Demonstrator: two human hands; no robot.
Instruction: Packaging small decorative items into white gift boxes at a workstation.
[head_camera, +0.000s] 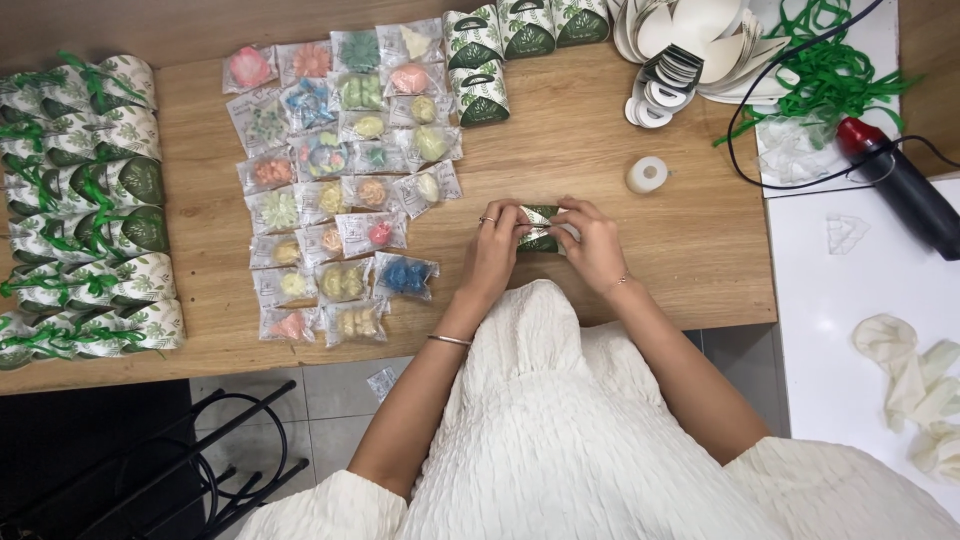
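Observation:
Both my hands meet over the wooden table (640, 260) and fold a small green-and-white leaf-patterned paper box (538, 228). My left hand (493, 250), with a ring and a bangle on the wrist, pinches the box's left side. My right hand (592, 243) grips its right side and top flap. Most of the box is hidden between the fingers. Left of my hands lie several small clear packets of coloured flower-shaped soaps (335, 180), laid out in rows.
Finished ribbon-tied boxes (90, 200) are stacked at the table's left edge; folded ones (500, 50) stand at the back. Flat box blanks (690, 40), green ribbon (830, 70), a tape roll (647, 174), a black-and-red corded tool (900, 180) and white gloves (915, 385) lie right.

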